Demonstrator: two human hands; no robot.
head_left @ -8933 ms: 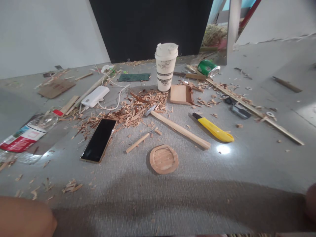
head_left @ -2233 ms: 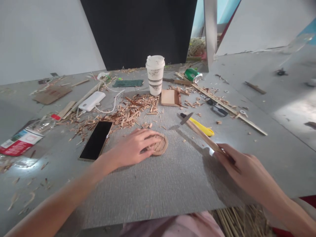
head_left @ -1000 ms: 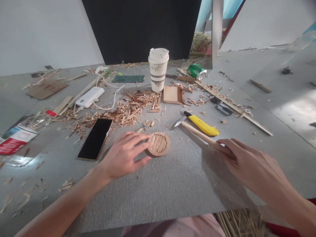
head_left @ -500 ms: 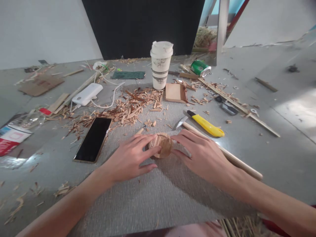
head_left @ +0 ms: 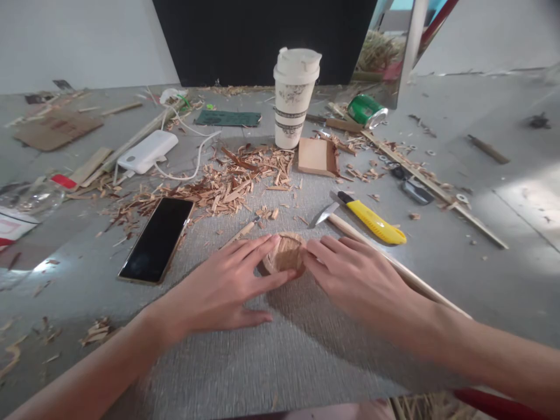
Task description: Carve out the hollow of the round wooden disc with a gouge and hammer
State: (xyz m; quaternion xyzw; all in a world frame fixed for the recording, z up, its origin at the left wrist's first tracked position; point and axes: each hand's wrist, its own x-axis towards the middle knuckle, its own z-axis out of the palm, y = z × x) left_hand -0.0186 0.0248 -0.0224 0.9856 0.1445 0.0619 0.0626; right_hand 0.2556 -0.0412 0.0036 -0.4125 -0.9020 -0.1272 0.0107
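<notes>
A small round wooden dish [head_left: 285, 254] with a raised rim lies between my hands on the grey mat. My left hand [head_left: 223, 283] grips its left side, fingers on the far rim and near edge, the thumb apart below. At the dish's right edge, my right hand [head_left: 356, 271] is closed with its fingertips together against the rim. Just beyond the left fingers lies a slim carving tool [head_left: 242, 231]. A wooden-handled hook-bladed knife [head_left: 345, 226] extends beneath the right hand, and a yellow box cutter [head_left: 376, 221] lies beside it.
A lidded paper cup [head_left: 295, 99] stands at the back, near wood shavings [head_left: 236, 186] and a small cardboard box [head_left: 317, 156]. A phone [head_left: 157, 240] and white power bank [head_left: 147, 153] lie left. A green can [head_left: 366, 109] and long wood strip [head_left: 437, 189] lie right.
My right hand's fingers have drawn together onto the dish's right rim. The left forefinger has slid to the near edge, leaving more of the hollow visible. The view has shifted slightly.
</notes>
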